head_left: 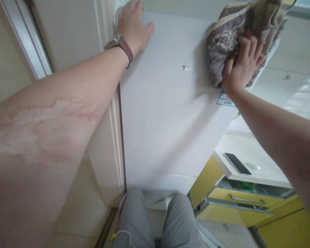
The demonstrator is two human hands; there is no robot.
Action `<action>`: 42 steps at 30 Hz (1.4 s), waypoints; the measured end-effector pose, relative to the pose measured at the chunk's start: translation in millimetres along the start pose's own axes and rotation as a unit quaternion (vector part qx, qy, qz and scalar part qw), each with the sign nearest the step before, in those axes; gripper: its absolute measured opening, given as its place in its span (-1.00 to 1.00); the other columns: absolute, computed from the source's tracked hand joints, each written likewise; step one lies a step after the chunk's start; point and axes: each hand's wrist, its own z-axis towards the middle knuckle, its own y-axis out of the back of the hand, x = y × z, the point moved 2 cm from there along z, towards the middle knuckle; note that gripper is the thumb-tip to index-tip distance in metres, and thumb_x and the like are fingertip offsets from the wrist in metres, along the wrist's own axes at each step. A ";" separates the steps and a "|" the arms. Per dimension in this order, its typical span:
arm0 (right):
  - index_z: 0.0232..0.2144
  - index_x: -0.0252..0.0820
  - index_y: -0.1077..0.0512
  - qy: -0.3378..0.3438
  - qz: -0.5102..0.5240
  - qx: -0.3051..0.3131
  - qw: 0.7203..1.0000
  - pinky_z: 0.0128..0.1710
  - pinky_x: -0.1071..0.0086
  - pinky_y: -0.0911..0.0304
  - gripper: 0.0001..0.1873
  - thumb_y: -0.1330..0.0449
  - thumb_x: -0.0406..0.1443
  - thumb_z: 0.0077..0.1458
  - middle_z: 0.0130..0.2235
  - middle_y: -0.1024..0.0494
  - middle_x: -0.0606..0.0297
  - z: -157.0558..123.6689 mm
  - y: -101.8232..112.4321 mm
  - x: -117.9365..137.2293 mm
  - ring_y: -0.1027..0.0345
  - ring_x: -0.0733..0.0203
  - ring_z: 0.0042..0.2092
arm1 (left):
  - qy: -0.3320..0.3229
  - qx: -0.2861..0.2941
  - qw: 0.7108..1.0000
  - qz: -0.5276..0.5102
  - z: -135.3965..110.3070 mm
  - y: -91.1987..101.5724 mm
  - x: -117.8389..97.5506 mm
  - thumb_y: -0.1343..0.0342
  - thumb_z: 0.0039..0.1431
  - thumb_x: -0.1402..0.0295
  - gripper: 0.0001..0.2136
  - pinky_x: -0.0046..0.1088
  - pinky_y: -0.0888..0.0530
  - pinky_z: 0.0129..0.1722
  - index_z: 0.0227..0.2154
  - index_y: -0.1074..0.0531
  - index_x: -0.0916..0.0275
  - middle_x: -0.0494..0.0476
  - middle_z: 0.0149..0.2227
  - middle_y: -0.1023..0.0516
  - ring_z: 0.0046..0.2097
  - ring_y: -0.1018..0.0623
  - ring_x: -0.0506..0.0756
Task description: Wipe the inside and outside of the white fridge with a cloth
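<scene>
A tall white refrigerator with a logo on its upper door stands in front of me. My left hand rests at its upper left corner by the door frame, thumb spread and fingers reaching over the top edge. That hand holds nothing, and a watch with a brown strap is on its wrist. My right hand has its fingers bent into a bunched brown and cream patterned towel, held against the door's upper right side. Below the towel is a label with a QR code, partly covered by my right wrist.
A white door frame runs close along the left side. At the lower right, a pale countertop bears a phone and a small white oval object. A yellow drawer beneath it stands partly pulled out. My knees are near the refrigerator's base.
</scene>
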 end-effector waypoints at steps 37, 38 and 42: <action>0.07 -0.03 -0.59 0.063 -0.091 0.267 0.957 -0.02 -0.13 -0.24 -0.55 -0.16 -0.18 0.16 0.04 -0.63 -0.02 -444.9 -9.1 -26.4 -0.47 -0.24 -0.05 | -0.003 0.023 0.998 0.062 -7.6 2.9 2.0 0.16 0.44 0.10 -0.46 -0.03 0.05 0.49 0.34 -0.10 0.31 0.17 0.42 -0.10 0.46 -0.06 0.29; 0.02 -0.02 -0.62 0.077 -0.081 0.308 0.945 -0.04 -0.10 -0.26 -0.59 -0.19 -0.18 0.15 -0.05 -0.66 0.00 -466.0 -6.3 -23.9 -0.49 -0.20 -0.11 | -0.001 0.024 0.997 0.069 -8.1 2.5 2.0 0.18 0.44 0.10 -0.43 -0.05 0.07 0.50 0.38 -0.06 0.33 0.16 0.43 -0.08 0.47 -0.04 0.28; -0.38 0.05 -0.64 0.154 -0.019 0.411 0.898 -0.15 0.12 -0.30 -0.86 -0.25 -0.19 0.10 -0.38 -0.65 0.19 -534.6 4.8 -18.6 -0.50 -0.02 -0.26 | 0.009 0.025 0.996 0.084 -12.1 1.7 0.9 0.23 0.39 0.08 -0.38 -0.10 0.12 0.53 0.41 -0.02 0.26 0.11 0.44 -0.06 0.50 0.02 0.26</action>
